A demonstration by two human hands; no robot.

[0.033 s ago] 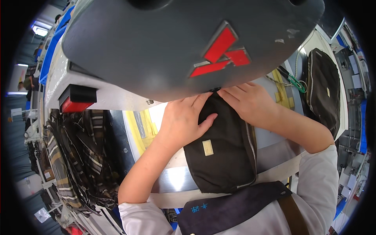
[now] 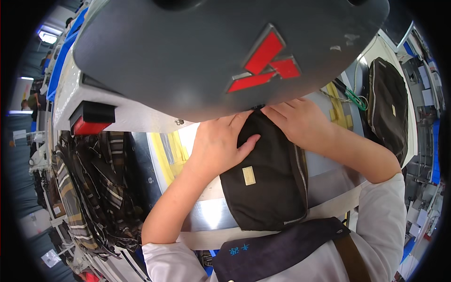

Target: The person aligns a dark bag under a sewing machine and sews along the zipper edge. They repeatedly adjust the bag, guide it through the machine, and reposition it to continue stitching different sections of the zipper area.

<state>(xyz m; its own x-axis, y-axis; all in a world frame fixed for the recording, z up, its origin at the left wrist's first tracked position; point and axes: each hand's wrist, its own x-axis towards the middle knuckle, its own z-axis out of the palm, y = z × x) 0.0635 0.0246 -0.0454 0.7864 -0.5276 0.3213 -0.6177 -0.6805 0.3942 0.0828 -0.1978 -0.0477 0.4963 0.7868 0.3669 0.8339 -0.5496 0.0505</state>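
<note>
A dark brown fabric pouch [image 2: 265, 197] with a small cream label and a metal zipper along its right side lies beneath the grey head of a sewing machine [image 2: 183, 61]. My left hand [image 2: 216, 143] rests flat on the pouch's upper left part, fingers stretched forward and thumb apart. On the upper right part lies my right hand [image 2: 300, 123], its fingers extended toward the same spot; its thumb is hidden. Fingertips of both hands meet the fabric at the machine's lower edge. The machine head hides the needle area.
At the right lies another dark zipped pouch [image 2: 390, 103], with green-handled snips [image 2: 356, 99] beside it. Striped fabric pieces [image 2: 101, 188] hang in a heap at the left. Yellow tape [image 2: 167, 152] marks the machine bed. A red-and-black box [image 2: 94, 118] juts from the machine's left.
The pouch has slid very slightly away from me, toward the machine. Both hands keep nearly the same place and pose on it.
</note>
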